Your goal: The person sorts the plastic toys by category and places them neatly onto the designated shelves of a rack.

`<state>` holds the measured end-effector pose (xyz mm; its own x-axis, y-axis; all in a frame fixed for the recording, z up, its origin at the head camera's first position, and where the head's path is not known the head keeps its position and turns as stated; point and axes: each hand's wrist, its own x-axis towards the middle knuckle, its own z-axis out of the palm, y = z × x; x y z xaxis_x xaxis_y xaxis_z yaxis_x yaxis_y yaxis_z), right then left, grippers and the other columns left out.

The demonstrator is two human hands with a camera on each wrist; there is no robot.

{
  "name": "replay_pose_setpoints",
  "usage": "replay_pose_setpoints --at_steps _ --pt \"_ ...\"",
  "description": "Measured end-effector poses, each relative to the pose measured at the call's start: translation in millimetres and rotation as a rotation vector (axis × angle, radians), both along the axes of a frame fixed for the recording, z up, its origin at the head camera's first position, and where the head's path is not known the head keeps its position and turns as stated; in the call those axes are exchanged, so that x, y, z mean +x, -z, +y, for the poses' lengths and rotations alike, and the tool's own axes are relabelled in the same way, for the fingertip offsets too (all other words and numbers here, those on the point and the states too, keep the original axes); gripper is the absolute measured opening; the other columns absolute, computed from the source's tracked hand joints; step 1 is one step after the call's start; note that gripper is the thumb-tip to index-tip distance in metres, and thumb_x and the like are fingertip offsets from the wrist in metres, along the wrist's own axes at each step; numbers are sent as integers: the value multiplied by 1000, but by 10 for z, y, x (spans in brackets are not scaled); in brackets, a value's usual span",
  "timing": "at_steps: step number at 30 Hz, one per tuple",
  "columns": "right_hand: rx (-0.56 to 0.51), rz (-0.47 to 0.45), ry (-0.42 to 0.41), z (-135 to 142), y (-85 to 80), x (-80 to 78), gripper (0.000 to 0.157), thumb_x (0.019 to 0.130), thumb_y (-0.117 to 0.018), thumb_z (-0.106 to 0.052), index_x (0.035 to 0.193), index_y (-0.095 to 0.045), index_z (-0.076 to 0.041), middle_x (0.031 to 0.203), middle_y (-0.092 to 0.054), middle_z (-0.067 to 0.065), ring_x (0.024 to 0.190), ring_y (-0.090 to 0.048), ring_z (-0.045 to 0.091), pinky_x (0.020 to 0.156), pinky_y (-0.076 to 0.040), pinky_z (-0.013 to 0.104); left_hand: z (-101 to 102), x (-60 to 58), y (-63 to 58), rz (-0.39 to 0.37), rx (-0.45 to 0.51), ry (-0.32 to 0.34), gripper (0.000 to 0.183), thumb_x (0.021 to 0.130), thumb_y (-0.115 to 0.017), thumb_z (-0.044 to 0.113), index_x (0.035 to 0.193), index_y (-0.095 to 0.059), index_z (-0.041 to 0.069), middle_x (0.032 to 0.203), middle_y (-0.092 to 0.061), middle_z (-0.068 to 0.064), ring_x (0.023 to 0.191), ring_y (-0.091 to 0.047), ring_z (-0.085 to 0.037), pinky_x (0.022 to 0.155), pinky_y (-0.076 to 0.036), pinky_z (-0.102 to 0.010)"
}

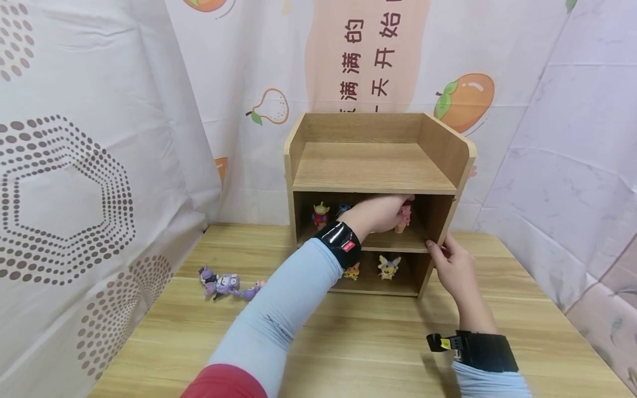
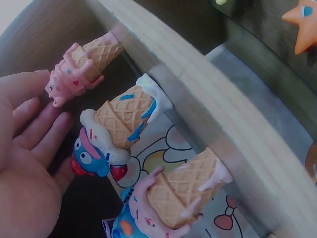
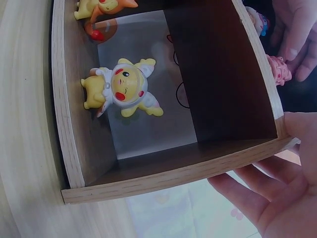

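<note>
My left hand (image 1: pixel 380 213) reaches into the upper compartment of a small wooden shelf (image 1: pixel 375 166). In the left wrist view its loosely extended fingers lie right at the head of a pink ice-cream-cone figurine (image 2: pixel 69 77), which stands at the right end of the row. Beside it stand a cone figurine with a blue face and white topping (image 2: pixel 111 126) and another with pink topping (image 2: pixel 173 193). My right hand (image 1: pixel 455 268) grips the shelf's right side panel, thumb at the front edge and fingers along the outside (image 3: pixel 242 198).
A green three-eyed figurine (image 1: pixel 320 214) stands at the upper compartment's left. Below are a yellow figurine in a white hood (image 3: pixel 124 87) and an orange-eared one (image 1: pixel 351 271). Several purple figurines (image 1: pixel 226 283) lie on the wooden table (image 1: pixel 368 342) at left. A printed curtain (image 1: pixel 249 55) hangs behind.
</note>
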<state>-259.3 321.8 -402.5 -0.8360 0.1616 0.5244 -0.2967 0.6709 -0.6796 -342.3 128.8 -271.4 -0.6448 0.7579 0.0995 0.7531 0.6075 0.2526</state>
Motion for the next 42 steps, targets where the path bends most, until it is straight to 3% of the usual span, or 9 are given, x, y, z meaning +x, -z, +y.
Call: replay_pose_setpoints --at_steps 5,9,14,16,23,29,42 --pt "-1 2 -2 -3 -8 3 39 105 -58 -32 137 -60 -9 129 -63 26 114 -64 44 71 -57 24 -116 61 15 100 -25 -36 56 105 -56 19 156 -36 12 139 -50 0 105 -50 -5 92 -37 -15" --pt "-6 10 -11 -10 -17 7 39 105 -58 -31 137 -60 -8 128 -64 27 114 -64 45 69 -48 9 -228 143 45 181 -8 -46 60 102 -62 30 156 -40 15 140 -53 1 114 -54 -6 101 -39 -23" --pt "-5 12 -5 -9 -7 2 38 105 -57 -31 136 -61 -8 128 -64 27 113 -64 45 66 -45 6 -380 249 118 362 -9 -40 58 98 -66 43 149 -49 22 145 -52 5 136 -43 -10 116 -28 -40" --pt "-7 11 -6 -2 4 -4 39 105 -56 -31 136 -60 -8 128 -64 27 113 -64 46 66 -45 6 -442 284 148 394 -4 -30 58 97 -67 43 148 -49 22 147 -51 6 138 -41 -11 117 -25 -42" --pt "3 9 6 -6 16 -10 39 105 -56 -31 136 -60 -7 128 -64 27 112 -64 46 65 -45 6 -699 420 240 388 45 26 56 98 -67 41 147 -50 18 146 -52 2 136 -45 -15 117 -28 -48" --pt "-11 7 2 -11 4 -14 39 106 -56 -31 136 -60 -7 127 -64 27 113 -64 46 63 -47 9 -925 545 299 390 127 56 48 99 -66 39 141 -57 17 140 -55 4 132 -47 -13 115 -27 -47" --pt "-3 -8 -9 -9 0 -18 41 106 -55 -32 137 -59 -5 129 -62 29 114 -63 48 62 -47 8 -1480 811 459 407 394 73 35 96 -72 30 126 -67 13 124 -67 3 122 -56 -13 109 -31 -46"
